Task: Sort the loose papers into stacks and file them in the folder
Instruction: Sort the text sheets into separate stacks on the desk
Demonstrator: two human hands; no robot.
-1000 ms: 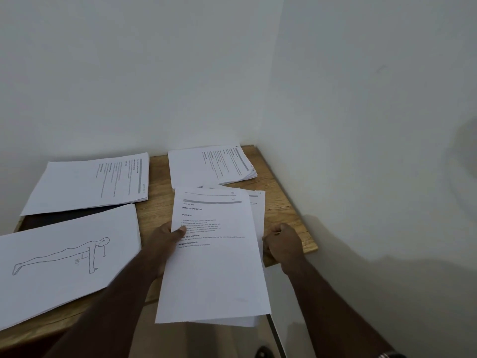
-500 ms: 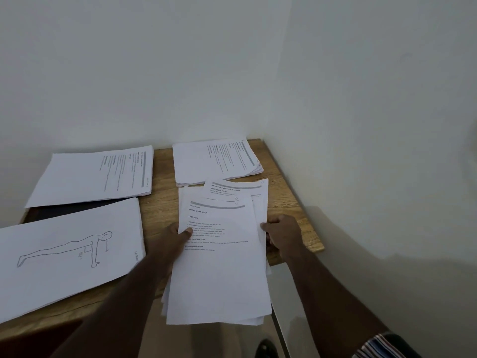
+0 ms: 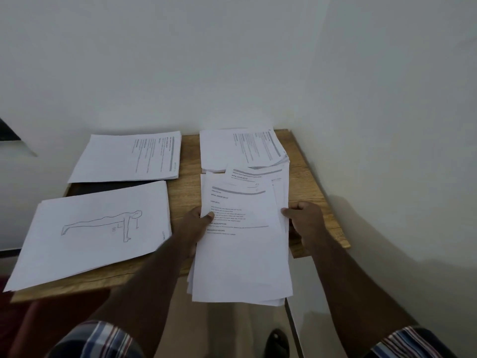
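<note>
I hold a loose stack of printed text sheets [image 3: 242, 254] over the front right edge of the wooden table [image 3: 185, 192]. My left hand [image 3: 195, 223] grips its left edge, thumb on top of the page. My right hand [image 3: 303, 220] pinches its right edge. The sheets are uneven, and their near ends hang past the table edge. A stack topped by a push-up drawing [image 3: 98, 233] lies at the front left. Two more text stacks lie at the back left [image 3: 129, 156] and the back right [image 3: 240, 148]. A dark folder [image 3: 108, 186] shows between the left stacks.
White walls close the table in at the back and on the right. A dark shoe [image 3: 277, 342] stands on the floor below the held sheets. Something dark red [image 3: 10, 313] sits under the table's front left corner.
The sheets in my hands have come together into one stack, with the back sheet shifted left under the top page. My right hand has moved in from the table edge onto the stack's right edge.
</note>
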